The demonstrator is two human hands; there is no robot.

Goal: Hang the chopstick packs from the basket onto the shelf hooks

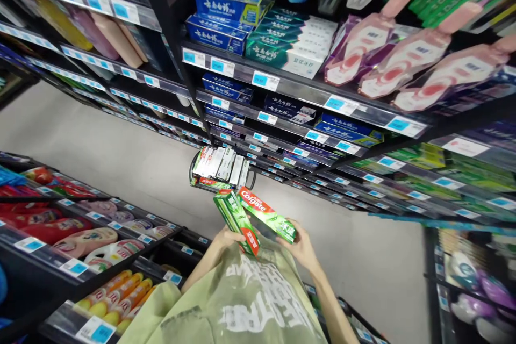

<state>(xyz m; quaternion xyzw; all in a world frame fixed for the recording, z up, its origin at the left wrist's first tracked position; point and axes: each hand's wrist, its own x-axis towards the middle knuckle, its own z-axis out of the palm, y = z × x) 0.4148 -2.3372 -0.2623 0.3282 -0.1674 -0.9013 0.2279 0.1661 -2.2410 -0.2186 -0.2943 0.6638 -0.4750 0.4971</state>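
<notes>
In front of my chest, my left hand [226,237] is closed around a green and red toothpaste box [234,216], held at a slant. My right hand [300,244] grips the lower right end of another toothpaste box [266,212], red and green with "Colgate" printed on it. The two boxes come close together at their upper ends; I cannot tell whether they touch. Just beyond them on the floor stands a basket [191,176] packed with several boxes [221,164], mostly showing white sides.
Ahead, a tall shelf rack [298,81] carries toothpaste boxes [278,37] and pink mouthwash bottles [363,43]. Another rack [48,247] at lower left holds bottles and orange tubes [121,295]. Grey floor [133,150] runs between them. Purple-and-white goods [479,290] stand at right.
</notes>
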